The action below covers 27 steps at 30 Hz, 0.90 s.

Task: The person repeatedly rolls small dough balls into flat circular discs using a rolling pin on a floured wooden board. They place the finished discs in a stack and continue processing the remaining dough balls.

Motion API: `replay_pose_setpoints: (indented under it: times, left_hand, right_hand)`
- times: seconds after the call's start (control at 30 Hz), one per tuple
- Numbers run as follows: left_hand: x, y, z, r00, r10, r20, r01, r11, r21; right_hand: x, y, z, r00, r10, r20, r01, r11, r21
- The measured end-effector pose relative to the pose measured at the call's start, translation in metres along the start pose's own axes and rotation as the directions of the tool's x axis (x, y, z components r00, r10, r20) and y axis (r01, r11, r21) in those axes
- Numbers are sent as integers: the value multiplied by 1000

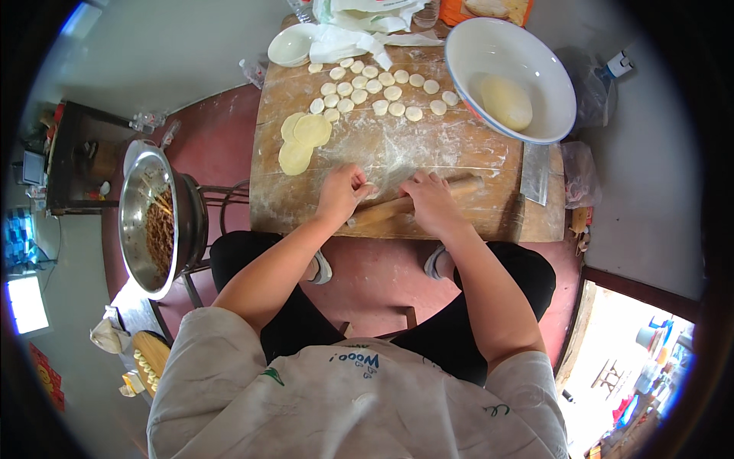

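My left hand point(347, 192) pinches the edge of a small dough disc point(371, 190) just above the wooden rolling pin's left end. My right hand point(429, 201) lies over the middle of the rolling pin point(381, 212), which sits aslant near the front edge of the floured wooden board point(275, 212). Several rolled dough wrappers point(312, 131) overlap at the board's left side. Beyond them, many small flattened dough pieces point(374, 86) are spread about. A large enamel basin point(550, 74) with a dough lump point(506, 103) in it stands at the back right.
At the right edge lies a cleaver point(535, 172), its handle towards me. A white bowl point(291, 45) and plastic bags point(350, 43) are at the back. To the left stands a metal bowl point(127, 229) of brown filling point(160, 229) with chopsticks. Lower left is a round board point(152, 350) with dumplings.
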<state>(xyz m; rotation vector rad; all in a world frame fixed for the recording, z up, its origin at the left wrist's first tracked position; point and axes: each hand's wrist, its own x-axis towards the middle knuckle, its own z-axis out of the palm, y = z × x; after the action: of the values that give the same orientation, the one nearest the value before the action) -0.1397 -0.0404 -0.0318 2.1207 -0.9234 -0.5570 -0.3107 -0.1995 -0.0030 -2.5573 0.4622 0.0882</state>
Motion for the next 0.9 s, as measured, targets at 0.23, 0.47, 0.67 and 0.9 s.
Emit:
replay_pose_setpoints:
  times: [0.23,0.47,0.67,0.9]
  left_hand:
    - [22,11,-11,977,3,214,17,996,-93]
    - [32,8,-6,952,117,284,-125,992,11]
    - [49,-12,3,964,218,151,-239,961,136]
    - [28,-15,-2,982,172,72,-170,985,-28]
  right_hand:
    - [-5,-25,2,999,17,-36,-19,997,-77]
    - [49,-34,36,933,271,-236,-331,903,-275]
    - [110,-45,23,908,245,-341,-357,878,-320]
    - [25,-40,52,965,101,-243,-185,917,-353]
